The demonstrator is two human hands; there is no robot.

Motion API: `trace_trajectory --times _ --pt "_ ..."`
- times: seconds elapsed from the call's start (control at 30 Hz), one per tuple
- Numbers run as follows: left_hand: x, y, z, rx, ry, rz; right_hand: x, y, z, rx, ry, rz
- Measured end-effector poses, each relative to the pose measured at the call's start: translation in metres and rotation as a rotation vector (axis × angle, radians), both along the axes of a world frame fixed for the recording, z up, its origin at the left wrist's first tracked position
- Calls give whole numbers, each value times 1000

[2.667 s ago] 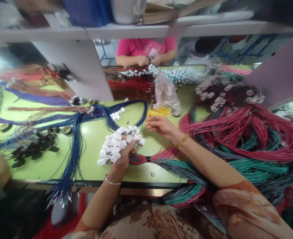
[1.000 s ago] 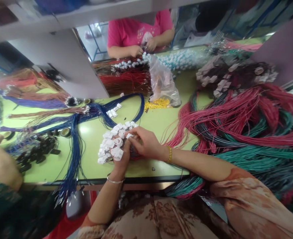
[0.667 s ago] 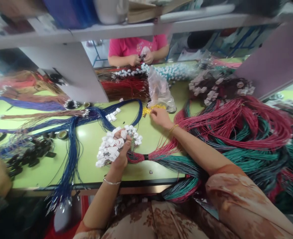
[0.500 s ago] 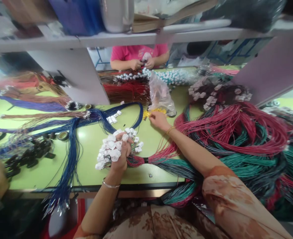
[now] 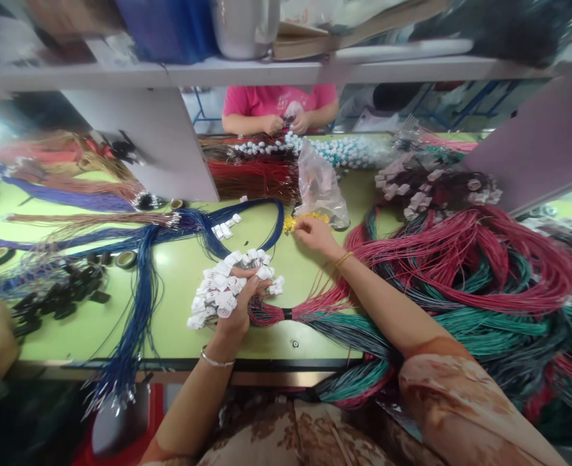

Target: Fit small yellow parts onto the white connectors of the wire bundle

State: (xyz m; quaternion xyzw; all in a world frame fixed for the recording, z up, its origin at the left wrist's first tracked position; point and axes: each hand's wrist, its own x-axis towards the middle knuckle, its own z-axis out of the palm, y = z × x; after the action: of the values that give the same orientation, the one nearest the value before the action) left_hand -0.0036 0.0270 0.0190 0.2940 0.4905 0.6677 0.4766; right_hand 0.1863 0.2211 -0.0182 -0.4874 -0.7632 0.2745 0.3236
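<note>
My left hand (image 5: 240, 304) is wrapped round a bundle of wires ending in many white connectors (image 5: 220, 288), which fan out over its fingers. From there the red, black and green wires (image 5: 325, 317) run right, bound by a black tape band (image 5: 287, 314). Farther off, my right hand (image 5: 318, 236) has its fingers pinched together at the edge of a small pile of yellow pieces (image 5: 290, 224). Whether something is between those fingertips is too small to make out. The pile lies at the mouth of a clear plastic bag (image 5: 321, 188).
Blue wires (image 5: 143, 285) loop across the table on the left, with loose white connectors (image 5: 225, 228) beside them. Tape rolls (image 5: 126, 259) and black connectors (image 5: 63, 294) lie farther left. Red wire coils (image 5: 461, 259) heap up at right. A co-worker in pink (image 5: 281, 107) sits opposite, under a shelf (image 5: 179, 74).
The whole view has shifted slightly. My right hand stays by the yellow pile with its fingers drawn together. My left hand keeps its hold on the wire bundle.
</note>
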Motion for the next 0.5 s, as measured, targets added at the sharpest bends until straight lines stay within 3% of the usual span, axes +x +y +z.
trace_trajectory --times 0.27,0.4,0.5 --pt "-1 -1 2 -36 -30 -11 -21 -2 -7 -48 -15 -48" --pt "0 3 0 -49 -130 22 -20 -9 -1 -123 97 -21" --pt "-1 5 0 -56 -158 20 -20 -20 9 -284 307 48"
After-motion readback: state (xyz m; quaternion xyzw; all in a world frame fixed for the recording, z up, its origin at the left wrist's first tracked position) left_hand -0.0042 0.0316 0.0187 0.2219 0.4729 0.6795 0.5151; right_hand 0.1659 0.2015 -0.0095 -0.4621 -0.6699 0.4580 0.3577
